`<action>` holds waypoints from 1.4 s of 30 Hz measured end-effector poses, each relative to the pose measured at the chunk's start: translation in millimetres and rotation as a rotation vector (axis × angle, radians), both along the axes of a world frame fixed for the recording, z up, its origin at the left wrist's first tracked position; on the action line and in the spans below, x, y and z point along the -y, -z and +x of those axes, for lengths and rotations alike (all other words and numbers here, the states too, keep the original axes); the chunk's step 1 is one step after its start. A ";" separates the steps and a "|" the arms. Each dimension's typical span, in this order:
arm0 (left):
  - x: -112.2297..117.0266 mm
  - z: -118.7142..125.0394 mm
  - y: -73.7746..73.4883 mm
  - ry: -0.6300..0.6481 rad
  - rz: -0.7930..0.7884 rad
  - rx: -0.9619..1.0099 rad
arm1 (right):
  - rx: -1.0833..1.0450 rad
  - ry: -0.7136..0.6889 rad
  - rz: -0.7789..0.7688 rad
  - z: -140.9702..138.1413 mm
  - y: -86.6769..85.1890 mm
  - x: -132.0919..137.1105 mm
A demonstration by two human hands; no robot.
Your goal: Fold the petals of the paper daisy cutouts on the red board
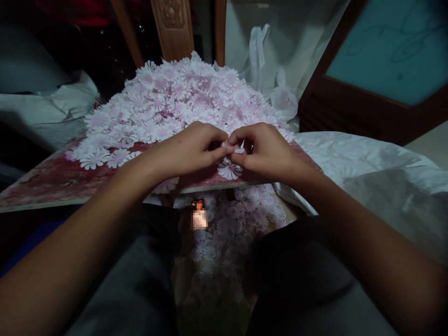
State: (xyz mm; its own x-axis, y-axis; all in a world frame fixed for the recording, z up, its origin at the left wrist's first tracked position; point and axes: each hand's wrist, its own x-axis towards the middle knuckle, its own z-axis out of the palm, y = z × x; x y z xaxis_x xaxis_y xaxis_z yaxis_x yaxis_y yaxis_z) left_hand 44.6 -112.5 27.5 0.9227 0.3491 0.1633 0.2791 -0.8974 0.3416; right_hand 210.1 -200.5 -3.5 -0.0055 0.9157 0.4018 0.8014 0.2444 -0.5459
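Our left hand (189,150) and right hand (268,151) pinched one flower (231,149), fingertips closed; we judged the heap (182,98) mostly unworked, a smaller lot (227,228) lying below.

- Heap of flower cutouts (182,98) lies on the board (52,179).
- Left hand (191,149) and right hand (266,149) meet before the heap, pinching a single cutout (231,149).
- Plastic bag (273,88) sits behind, right.
- Loose cutouts (224,233) lie below the board.

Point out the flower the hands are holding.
Head view, centre: the flower is pinched between the left hand and right hand, just in front of the pile on the board.
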 end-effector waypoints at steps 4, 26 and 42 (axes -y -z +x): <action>1.2 2.1 2.6 0.019 0.002 0.013 | 0.000 -0.005 -0.015 2.2 0.0 4.9; 3.7 5.0 5.8 0.020 -0.006 -0.025 | 0.019 0.008 -0.049 3.7 -2.2 11.6; 6.1 3.5 6.6 0.019 -0.014 -0.046 | 0.047 0.005 -0.067 1.3 -3.0 14.1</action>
State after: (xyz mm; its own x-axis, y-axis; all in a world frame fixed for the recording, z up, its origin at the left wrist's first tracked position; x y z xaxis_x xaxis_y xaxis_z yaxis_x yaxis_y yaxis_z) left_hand 48.1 -118.5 20.9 0.9356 0.3336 0.1156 0.2780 -0.8980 0.3410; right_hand 211.4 -214.7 -0.5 -0.0180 0.9407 0.3389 0.8279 0.2041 -0.5224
